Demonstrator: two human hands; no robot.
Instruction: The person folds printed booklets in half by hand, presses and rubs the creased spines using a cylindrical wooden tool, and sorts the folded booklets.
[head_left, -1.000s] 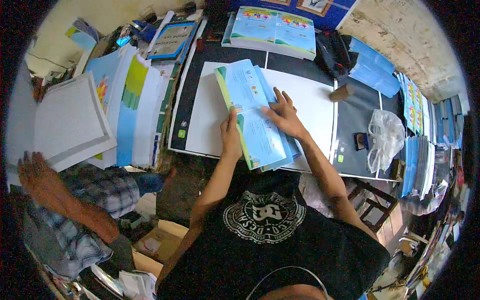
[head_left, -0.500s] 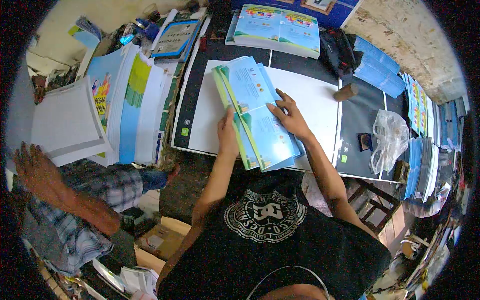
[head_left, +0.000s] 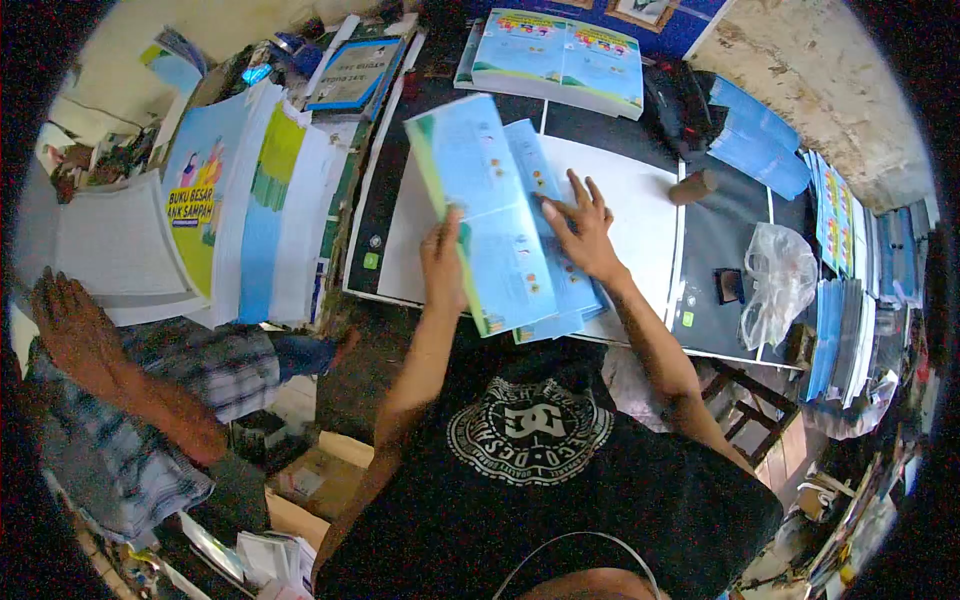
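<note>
My left hand (head_left: 443,265) grips the left edge of a light-blue printed sheet (head_left: 490,235), its thumb on top. The sheet has a green margin and a crease line across its middle; it is tilted, with its left side raised. Partly under it lie more blue printed sheets (head_left: 572,285) on a white surface (head_left: 640,245). My right hand (head_left: 585,235) rests at the right edge of these lower sheets, its fingers spread apart and holding nothing. How many sheets are in the pile is hidden.
A brown cylinder (head_left: 693,187) and a clear plastic bag (head_left: 778,285) are to the right. A thick stack of blue prints (head_left: 555,60) stands at the back. At left, another person's hand (head_left: 80,325) is by upright printed stacks (head_left: 230,210).
The top sheet has moved left with my left hand and separated from the lower sheets, showing more of them. My right hand stays near their right edge, fingers more spread.
</note>
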